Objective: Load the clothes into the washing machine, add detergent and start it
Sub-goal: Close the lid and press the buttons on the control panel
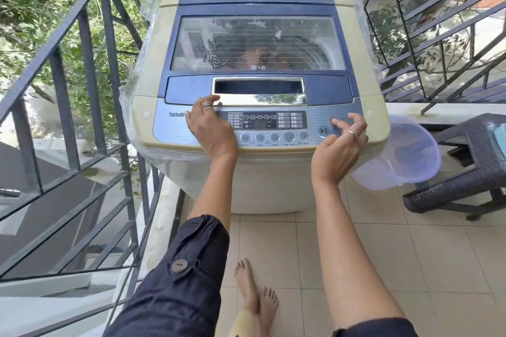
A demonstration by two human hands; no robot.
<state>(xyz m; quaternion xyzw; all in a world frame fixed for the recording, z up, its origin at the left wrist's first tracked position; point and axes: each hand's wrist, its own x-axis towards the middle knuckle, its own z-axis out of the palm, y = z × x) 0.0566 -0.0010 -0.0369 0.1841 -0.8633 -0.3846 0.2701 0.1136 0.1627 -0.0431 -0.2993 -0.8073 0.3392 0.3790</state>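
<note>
Lid (pixel 257 44) shut. Our left hand (pixel 209 128) braces flat, empty, on panel (pixel 312 120); right hand (pixel 342 142), fingers curled, empty, over power button (pixel 335 119).

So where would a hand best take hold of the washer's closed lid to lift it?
By the chrome-rimmed recessed handle at the front edge of the lid, coming from the front with fingers hooked in and under. The lid lies flat and flush, so no other lip seems to show; its hinge looks to be at the back.

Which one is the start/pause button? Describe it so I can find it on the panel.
On the washing machine, follow the blue control panel rightward past the round buttons. The start/pause button, beside the right hand, alone bears a play-pause symbol.
</note>
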